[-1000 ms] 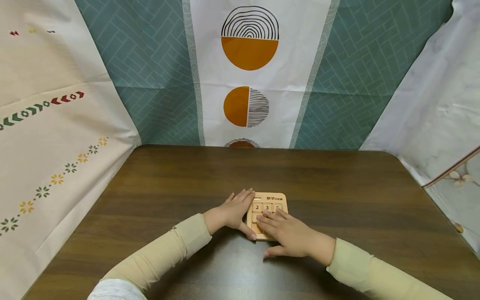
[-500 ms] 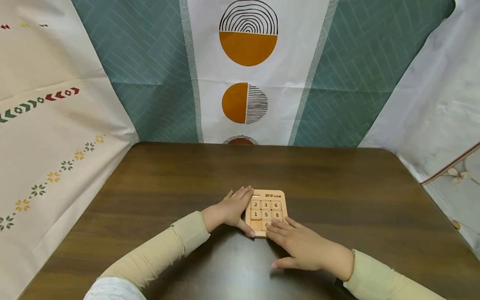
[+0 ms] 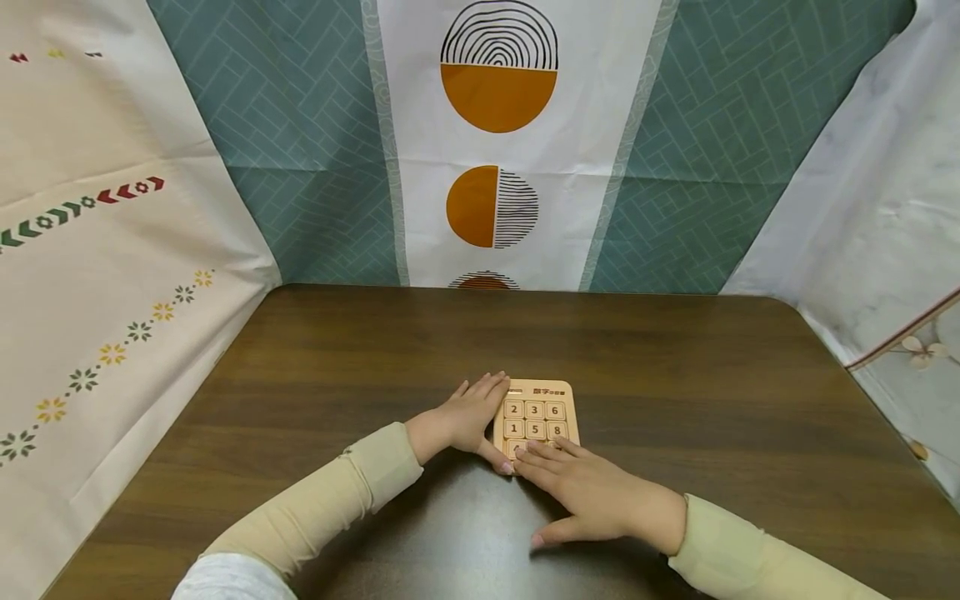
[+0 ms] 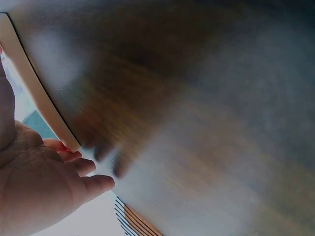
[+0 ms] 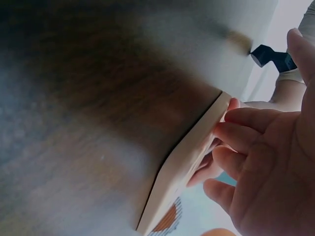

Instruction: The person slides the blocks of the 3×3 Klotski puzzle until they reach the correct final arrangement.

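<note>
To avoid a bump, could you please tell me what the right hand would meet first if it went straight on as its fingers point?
Probably the left hand, at its thumb by the number board; the head view leaves heights unclear, so the right hand might pass above.

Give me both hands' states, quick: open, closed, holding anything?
Left hand: open, fingers and thumb spread along the left edge of the number puzzle board.
Right hand: open, fingertips at the near-row tiles, gripping nothing.
</note>
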### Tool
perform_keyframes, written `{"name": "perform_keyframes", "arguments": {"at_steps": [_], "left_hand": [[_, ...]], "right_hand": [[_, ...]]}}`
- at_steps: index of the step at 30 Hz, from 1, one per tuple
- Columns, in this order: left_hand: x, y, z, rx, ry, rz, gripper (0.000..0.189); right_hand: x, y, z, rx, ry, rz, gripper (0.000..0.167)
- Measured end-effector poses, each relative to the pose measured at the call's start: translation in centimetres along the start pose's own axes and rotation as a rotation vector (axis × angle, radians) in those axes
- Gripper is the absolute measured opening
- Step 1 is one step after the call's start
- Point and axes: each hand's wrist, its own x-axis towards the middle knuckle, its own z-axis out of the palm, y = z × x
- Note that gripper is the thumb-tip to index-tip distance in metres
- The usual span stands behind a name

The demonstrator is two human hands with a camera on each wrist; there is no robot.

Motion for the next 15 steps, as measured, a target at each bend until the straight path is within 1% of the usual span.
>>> {"name": "perform_keyframes", "arguments": {"at_steps": [7,15], "left_hand": [[0.1,0.1,0.1,-0.009,-0.006,0.004,0.129],[0.0,0.2,-0.2,-0.007,0.017,0.017,0.129]], "right_hand": [[-0.1,0.5,0.4,0.037,0.0,-0.006,0.083],[0.4,1.1,0.4,0.132,-0.016,-0.015,0.083]]}}
